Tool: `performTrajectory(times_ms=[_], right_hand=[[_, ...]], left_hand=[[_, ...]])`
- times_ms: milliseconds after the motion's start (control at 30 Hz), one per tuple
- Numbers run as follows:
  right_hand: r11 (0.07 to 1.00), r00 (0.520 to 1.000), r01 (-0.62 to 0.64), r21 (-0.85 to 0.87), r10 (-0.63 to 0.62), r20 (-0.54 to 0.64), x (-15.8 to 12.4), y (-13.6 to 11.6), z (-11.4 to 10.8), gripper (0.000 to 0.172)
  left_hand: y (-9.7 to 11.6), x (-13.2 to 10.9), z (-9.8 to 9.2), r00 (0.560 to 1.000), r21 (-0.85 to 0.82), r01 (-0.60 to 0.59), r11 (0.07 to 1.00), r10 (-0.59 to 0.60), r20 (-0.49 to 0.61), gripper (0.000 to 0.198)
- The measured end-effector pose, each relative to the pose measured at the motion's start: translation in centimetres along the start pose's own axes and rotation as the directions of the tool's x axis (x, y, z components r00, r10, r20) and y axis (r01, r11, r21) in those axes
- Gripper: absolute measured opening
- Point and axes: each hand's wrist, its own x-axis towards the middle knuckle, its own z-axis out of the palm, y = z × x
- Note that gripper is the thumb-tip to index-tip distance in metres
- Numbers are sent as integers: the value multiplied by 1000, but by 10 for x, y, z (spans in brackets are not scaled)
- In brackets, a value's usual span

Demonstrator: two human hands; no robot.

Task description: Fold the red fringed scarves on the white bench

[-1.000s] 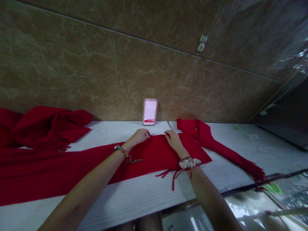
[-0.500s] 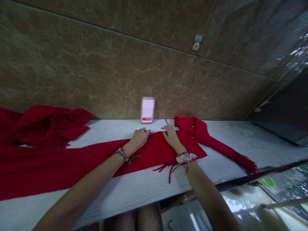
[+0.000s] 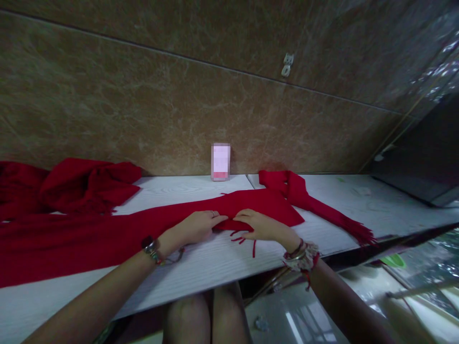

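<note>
A long strip of red cloth, which looks like a scarf point(image 3: 107, 239), lies lengthwise across the white tabletop. My left hand point(image 3: 201, 225) is at its near edge, with fingers closed on the fabric. Beside it my right hand point(image 3: 260, 224) holds the same edge, fingertips pointing toward the left hand and thumb lower down. The cloth is narrow and drawn in between the two hands. A few loose red strands point(image 3: 254, 248) hang out below the right hand. My palms hide part of the edge.
A crumpled red cloth point(image 3: 89, 186) lies at the back left. To the right is a folded red scarf with fringe point(image 3: 322, 208). A phone point(image 3: 220, 162) leans against the brown marbled wall point(image 3: 161, 105). The table's front edge runs above my knees point(image 3: 190, 315).
Both hands have moved from the far edge of the cloth to its near edge and now grip it. Around them the near edge has shifted away from me, and the strip looks narrower.
</note>
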Motion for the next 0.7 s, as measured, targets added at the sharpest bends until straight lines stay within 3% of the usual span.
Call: performTrajectory(times_ms=[167, 267, 400, 533, 700], right_hand=[[997, 987, -73, 1, 73, -147, 3, 6, 2, 38], [987, 965, -141, 78, 155, -212, 6, 10, -1, 31], [975, 953, -188, 121, 210, -217, 8, 14, -4, 21], [989, 959, -148, -6, 142, -247, 6, 14, -5, 30], [980, 961, -198, -38, 186, -207, 3, 12, -6, 30]], left_hand=[[-24, -2, 5, 986, -240, 42, 970, -79, -145, 52], [-34, -7, 8, 970, -299, 100, 949, -160, -184, 47], [-35, -10, 5, 957, -294, 137, 946, -202, -206, 42], [-34, -8, 4, 952, -320, 156, 934, -229, -203, 40], [-36, -7, 9, 959, -381, 147, 913, -225, -169, 37]])
